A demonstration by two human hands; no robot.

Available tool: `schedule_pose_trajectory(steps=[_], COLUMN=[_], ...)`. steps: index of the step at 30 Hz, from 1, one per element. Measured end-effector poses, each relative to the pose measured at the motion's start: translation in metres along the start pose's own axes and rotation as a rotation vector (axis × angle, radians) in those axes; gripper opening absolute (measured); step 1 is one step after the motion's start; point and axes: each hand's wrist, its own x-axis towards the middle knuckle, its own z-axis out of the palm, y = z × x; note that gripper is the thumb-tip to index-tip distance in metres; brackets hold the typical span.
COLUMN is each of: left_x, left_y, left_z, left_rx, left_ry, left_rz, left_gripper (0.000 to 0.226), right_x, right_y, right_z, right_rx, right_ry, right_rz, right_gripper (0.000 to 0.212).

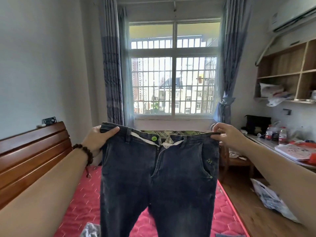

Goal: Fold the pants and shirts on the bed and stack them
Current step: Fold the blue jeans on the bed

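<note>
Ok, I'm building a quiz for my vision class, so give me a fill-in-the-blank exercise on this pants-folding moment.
1. Both hands hold the dark jeans up by the ____.
2. The green button at the fly is ____, so the fly gapes.
3. A beaded bracelet sits on the ____ wrist.
4. Below the jeans lies a quilted mattress coloured ____.

Missing words: waistband; undone; left; red

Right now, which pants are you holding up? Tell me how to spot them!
Look below the big barred window. The dark jeans hang over the red bed, left hand and right hand gripping the waistband. Only they have a bright green button.
</note>
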Motion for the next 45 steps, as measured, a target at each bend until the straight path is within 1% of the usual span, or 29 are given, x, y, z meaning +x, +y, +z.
schedule_pose_trajectory(steps=[1, 3, 5, 6, 8, 10, 11, 12, 14, 15, 17, 21, 23, 24, 25, 26, 28, 30, 33, 35, 37, 39, 42, 43, 45], left_x=[-0.001, -0.003, -0.003, -0.003, -0.003, -0.002, -0.002, -0.002, -0.005, -0.007, -0.008, -0.012, -0.012, -0.012, -0.012, -0.012, -0.012, -0.015, -0.026, -0.036, -0.047, -0.058, -0.072, -0.075, -0.078], left_y=[0.0, -0.001, -0.005, -0.008, -0.014, -0.021, -0.023, -0.024, -0.023, -0.023, -0.025, -0.031, -0.034, -0.036, -0.037, -0.04, -0.048, -0.062, -0.084, -0.092, -0.093, -0.091, -0.083, -0.081, -0.076], left_z=[0.0, -0.002, -0.004, -0.004, -0.002, 0.002, 0.003, 0.005, 0.007, 0.009, 0.013, 0.023, 0.021, 0.02, 0.019, 0.018, 0.02, 0.029, 0.059, 0.09, 0.124, 0.157, 0.199, 0.209, 0.219], left_rx=[-0.058, -0.099, -0.073, -0.056, -0.049, -0.048, -0.054, -0.078, -0.177, -0.234, -0.282, -0.183, -0.042, 0.041, 0.097, 0.117, 0.073, 0.055, 0.163, 0.109, -0.021, -0.148, -0.242, -0.227, -0.151], left_ry=[-0.047, -0.131, -0.173, -0.179, -0.189, -0.199, -0.212, -0.231, -0.28, -0.306, -0.33, -0.372, -0.435, -0.458, -0.455, -0.429, -0.341, -0.231, -0.01, 0.153, 0.258, 0.272, 0.203, 0.166, 0.074], left_rz=[-0.033, -0.074, -0.048, -0.022, 0.016, 0.031, 0.036, 0.04, 0.039, 0.029, -0.013, -0.134, -0.16, -0.159, -0.151, -0.143, -0.164, -0.231, -0.295, -0.297, -0.307, -0.288, -0.196, -0.168, -0.129], left_gripper=[0.031, 0.025, 0.021, 0.016, 0.006, 0.01, 0.013, 0.017, 0.019, 0.019, 0.017, 0.008, 0.026, 0.032, 0.03, 0.023, 0.012, 0.016, 0.023, 0.024, 0.02, 0.013, 0.012, 0.011, 0.012], right_x=[-0.002, -0.005, -0.008, -0.01, -0.014, -0.02, -0.022, -0.025, -0.03, -0.032, -0.034, -0.03, -0.029, -0.03, -0.031, -0.032, -0.035, -0.036, -0.034, -0.032, -0.033, -0.037, -0.045, -0.047, -0.049], right_y=[0.003, 0.01, 0.013, 0.015, 0.016, 0.018, 0.019, 0.021, 0.024, 0.026, 0.029, 0.037, 0.043, 0.046, 0.049, 0.052, 0.056, 0.057, 0.056, 0.051, 0.04, 0.02, -0.012, -0.021, -0.035], right_z=[-0.004, -0.012, -0.017, -0.019, -0.022, -0.023, -0.024, -0.025, -0.027, -0.027, -0.026, -0.02, -0.02, -0.021, -0.021, -0.021, -0.015, 0.0, 0.037, 0.066, 0.093, 0.117, 0.149, 0.155, 0.157], right_rx=[0.106, 0.27, 0.399, 0.463, 0.528, 0.526, 0.544, 0.585, 0.696, 0.742, 0.774, 0.692, 0.709, 0.728, 0.75, 0.776, 0.819, 0.803, 0.723, 0.71, 0.713, 0.765, 0.821, 0.87, 1.019], right_ry=[-0.023, -0.047, -0.011, 0.005, -0.002, -0.016, -0.01, -0.002, -0.004, -0.011, -0.011, 0.057, 0.057, 0.055, 0.055, 0.058, 0.071, 0.115, 0.295, 0.436, 0.512, 0.512, 0.387, 0.325, 0.194], right_rz=[0.058, 0.112, 0.138, 0.162, 0.231, 0.265, 0.259, 0.242, 0.193, 0.18, 0.19, 0.201, 0.214, 0.22, 0.222, 0.223, 0.249, 0.329, 0.428, 0.445, 0.444, 0.431, 0.419, 0.429, 0.469], right_gripper=[0.023, 0.022, 0.023, 0.028, 0.043, 0.046, 0.041, 0.032, 0.014, 0.012, 0.014, 0.018, 0.021, 0.023, 0.023, 0.021, 0.012, 0.009, 0.007, 0.005, 0.006, 0.007, 0.008, 0.013, 0.033])
